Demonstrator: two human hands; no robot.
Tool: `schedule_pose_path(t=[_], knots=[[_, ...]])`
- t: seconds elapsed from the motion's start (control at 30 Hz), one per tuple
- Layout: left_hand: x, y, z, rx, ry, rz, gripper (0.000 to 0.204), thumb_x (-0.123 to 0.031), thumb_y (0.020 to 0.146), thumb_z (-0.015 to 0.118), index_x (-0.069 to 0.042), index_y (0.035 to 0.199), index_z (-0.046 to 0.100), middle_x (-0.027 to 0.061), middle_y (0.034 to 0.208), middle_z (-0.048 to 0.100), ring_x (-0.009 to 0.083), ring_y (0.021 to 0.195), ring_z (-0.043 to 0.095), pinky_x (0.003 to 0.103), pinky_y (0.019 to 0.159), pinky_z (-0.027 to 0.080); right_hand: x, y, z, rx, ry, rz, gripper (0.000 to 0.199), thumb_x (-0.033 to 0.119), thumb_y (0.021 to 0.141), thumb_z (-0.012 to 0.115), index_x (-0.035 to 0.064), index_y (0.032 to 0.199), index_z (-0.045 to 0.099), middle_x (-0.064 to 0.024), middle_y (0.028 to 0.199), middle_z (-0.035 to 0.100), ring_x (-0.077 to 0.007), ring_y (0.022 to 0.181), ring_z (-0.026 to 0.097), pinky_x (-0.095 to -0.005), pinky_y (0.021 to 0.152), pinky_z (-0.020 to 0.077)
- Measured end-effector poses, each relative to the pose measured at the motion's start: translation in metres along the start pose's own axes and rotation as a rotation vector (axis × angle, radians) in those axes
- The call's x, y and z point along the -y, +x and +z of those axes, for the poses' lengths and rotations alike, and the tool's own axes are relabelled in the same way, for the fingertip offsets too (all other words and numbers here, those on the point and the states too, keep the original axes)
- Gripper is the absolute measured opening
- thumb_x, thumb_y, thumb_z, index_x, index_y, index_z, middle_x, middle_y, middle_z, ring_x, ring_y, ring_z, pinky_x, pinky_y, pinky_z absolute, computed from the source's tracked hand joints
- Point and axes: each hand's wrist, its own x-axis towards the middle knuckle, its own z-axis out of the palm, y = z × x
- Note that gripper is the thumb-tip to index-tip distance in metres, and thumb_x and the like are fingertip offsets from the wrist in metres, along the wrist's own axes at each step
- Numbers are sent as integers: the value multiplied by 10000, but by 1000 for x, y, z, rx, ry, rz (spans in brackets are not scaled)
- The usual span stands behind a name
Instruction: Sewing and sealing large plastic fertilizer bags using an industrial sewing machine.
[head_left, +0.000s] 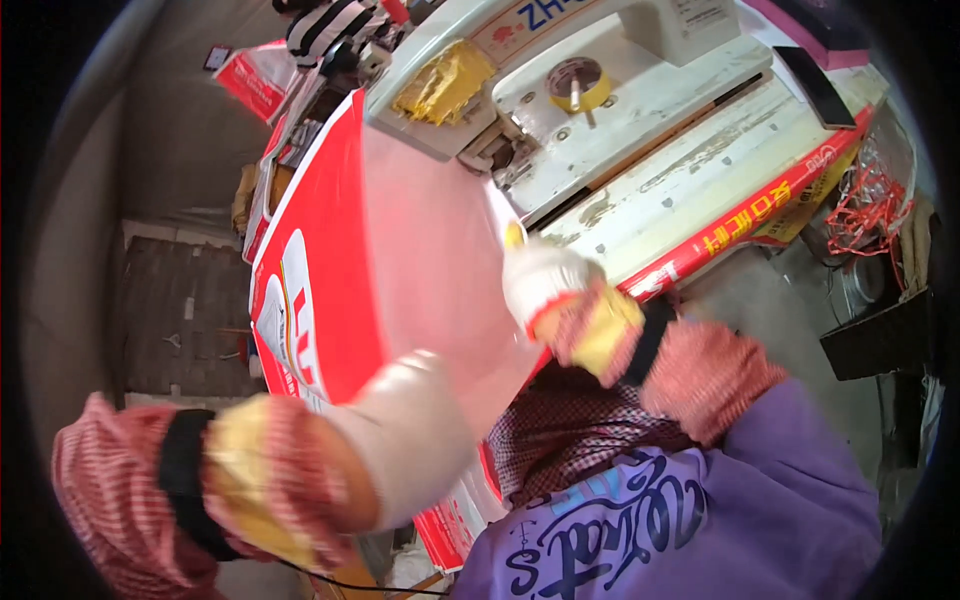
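Red-and-white sheeting spreads before the person, between the hands and the sewing machine's head. Right of it runs a worn, pale table, carrying the white sewing machine. Both hands wear white gloves: the left hand lies over the sheeting's near side, the right hand at its right edge; blur hides how tightly either closes. Beyond lie a dark phone and, smaller, a yellow tape roll.
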Motion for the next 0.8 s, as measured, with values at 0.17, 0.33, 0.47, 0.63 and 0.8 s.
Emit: schedule_pose_path(t=[0.17, 0.33, 0.47, 0.63, 0.8], knots=[[-3, 38, 4, -172, -138, 135, 87, -148, 658, 577, -99, 603, 624, 40, 568, 569, 229, 539, 562, 323, 524, 430, 20, 44, 27, -39, -290, -244, 158, 148, 773, 537, 65, 862, 638, -68, 700, 619, -204, 609, 598, -320, 523, 485], [-10, 35, 58, -397, -354, -248, 92, -94, 673, 551, -53, 689, 631, 90, 591, 559, 268, 632, 573, 324, 571, 460, 28, 47, 40, -310, -309, -174, 148, 167, 702, 554, 57, 711, 653, -81, 567, 578, -198, 497, 548, -340, 480, 433], [-1, 72, 4, -507, -307, -37, 154, -153, 673, 585, -51, 561, 611, 119, 557, 552, 297, 598, 580, 386, 550, 469, 18, 64, 59, -380, -2, -200, 152, 175, 694, 566, 44, 687, 642, -86, 552, 574, -211, 474, 534, -370, 454, 420], [-10, 46, 11, -329, -460, 32, 211, -264, 641, 647, -56, 676, 634, 138, 711, 572, 290, 746, 572, 384, 615, 476, 35, 73, 43, 371, -100, -96, 220, 193, 692, 632, 65, 865, 676, -41, 637, 631, -232, 560, 596, -383, 497, 481], [-23, 51, -10, -456, -396, 72, 128, -146, 708, 536, -42, 780, 553, 98, 671, 576, 290, 635, 607, 364, 540, 483, 39, 103, 48, 716, -162, -303, 161, 216, 684, 675, 71, 691, 604, -21, 588, 547, -222, 503, 519, -363, 473, 435]])
